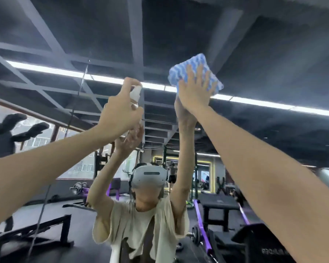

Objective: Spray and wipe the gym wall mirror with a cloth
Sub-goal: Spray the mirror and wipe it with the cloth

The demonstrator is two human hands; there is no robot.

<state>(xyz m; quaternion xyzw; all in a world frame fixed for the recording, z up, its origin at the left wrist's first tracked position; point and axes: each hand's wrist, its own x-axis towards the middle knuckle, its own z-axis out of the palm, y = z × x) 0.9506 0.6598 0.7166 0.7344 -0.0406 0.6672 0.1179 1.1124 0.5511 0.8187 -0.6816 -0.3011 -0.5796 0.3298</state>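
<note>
The wall mirror (pixel 264 54) fills the view and reflects the gym and a person with both arms raised. My left hand (pixel 118 112) is held high and grips a small white spray bottle (pixel 135 94), one finger on top of its nozzle. My right hand (pixel 195 92) is raised higher to the right, fingers spread flat, and presses a folded blue-and-white cloth (pixel 196 73) against the glass. The lower part of the bottle is hidden by my fingers.
The reflection shows a black bench (pixel 219 203), purple bars (pixel 201 223), racks and weights behind me, a dark frame (pixel 36 236) at lower left, and bright ceiling light strips (pixel 154 85). A black padded edge (pixel 262 243) sits low right.
</note>
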